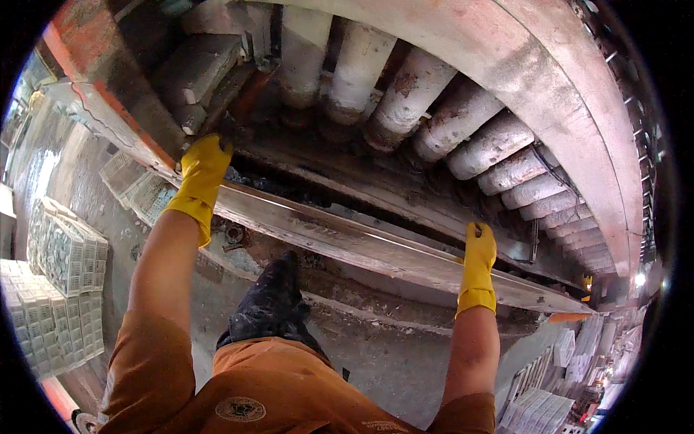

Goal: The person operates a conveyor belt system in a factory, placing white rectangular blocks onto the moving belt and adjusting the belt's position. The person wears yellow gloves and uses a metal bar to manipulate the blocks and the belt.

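Observation:
A long, pale, dirt-streaked board (340, 242) runs from left to right in front of me, along the near side of a machine. My left hand (202, 170), in a yellow rubber glove, is closed over the board's upper edge near its left end. Farther right, my right hand (478, 260), gloved the same way, has its fingers curled over that edge. Both arms are stretched forward and wide apart. Behind the board lies a dark, grimy trough (318, 192); the fingertips of both hands are partly hidden.
Thick pale rollers (405, 98) stand in a row behind the trough, under a curved beam (506, 50). White plastic crates (54, 311) are stacked at left, more crates (538, 411) at lower right. A small yellow shape (587, 283), possibly another person's glove, shows at the board's far right end.

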`<move>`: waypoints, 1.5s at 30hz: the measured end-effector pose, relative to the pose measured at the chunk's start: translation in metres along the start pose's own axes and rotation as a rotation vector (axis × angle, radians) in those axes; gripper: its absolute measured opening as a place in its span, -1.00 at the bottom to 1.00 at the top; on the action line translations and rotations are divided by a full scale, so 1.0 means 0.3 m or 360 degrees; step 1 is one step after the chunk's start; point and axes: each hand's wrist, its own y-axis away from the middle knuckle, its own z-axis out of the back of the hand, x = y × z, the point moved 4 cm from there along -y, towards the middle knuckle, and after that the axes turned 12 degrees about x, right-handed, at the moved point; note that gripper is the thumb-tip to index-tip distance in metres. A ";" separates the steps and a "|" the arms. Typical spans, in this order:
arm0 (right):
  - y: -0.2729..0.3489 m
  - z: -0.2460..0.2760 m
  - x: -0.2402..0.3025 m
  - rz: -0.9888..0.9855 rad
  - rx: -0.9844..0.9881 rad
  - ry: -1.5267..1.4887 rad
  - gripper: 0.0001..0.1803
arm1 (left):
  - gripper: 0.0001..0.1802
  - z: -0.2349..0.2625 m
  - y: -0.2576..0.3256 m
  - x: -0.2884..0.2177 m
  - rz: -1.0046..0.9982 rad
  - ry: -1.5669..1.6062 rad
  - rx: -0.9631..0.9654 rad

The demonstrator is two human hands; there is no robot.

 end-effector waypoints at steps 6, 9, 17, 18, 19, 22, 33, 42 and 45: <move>-0.031 -0.007 0.005 -0.0154 0.0112 -0.0389 -0.43 | -0.53 0.002 -0.023 -0.019 -0.0009 0.0045 -0.0085; -0.012 0.023 0.045 -0.0193 0.0198 -0.0460 -0.46 | -0.52 0.009 -0.036 -0.028 0.0018 0.0041 -0.0069; -0.036 0.003 0.003 0.0026 0.0039 -0.0126 -0.48 | -0.59 0.011 -0.017 -0.029 0.0003 0.0070 0.0052; -0.021 -0.016 -0.017 -0.0092 0.0100 -0.0358 -0.47 | -0.59 0.007 -0.001 -0.029 -0.0012 0.0053 0.0055; 0.000 -0.011 -0.017 -0.0008 0.0044 -0.0278 -0.47 | -0.59 0.006 0.013 -0.027 -0.0028 0.0037 0.0057; 0.078 0.013 -0.005 -0.0020 0.0007 -0.0289 -0.49 | -0.55 -0.003 0.052 -0.015 -0.0109 0.0050 0.0185; 0.511 -0.069 0.144 0.0849 -0.0532 -0.0363 -0.64 | -0.50 -0.110 -0.118 -0.102 -0.0764 -0.0059 0.0257; 0.608 -0.034 0.161 0.0810 -0.0345 0.0050 -0.64 | -0.49 -0.438 -0.806 -0.151 -0.0591 -0.0175 0.0305; 0.622 -0.039 0.155 0.0771 -0.0314 0.0109 -0.61 | -0.48 -0.502 -0.972 -0.161 -0.0370 0.0620 0.0451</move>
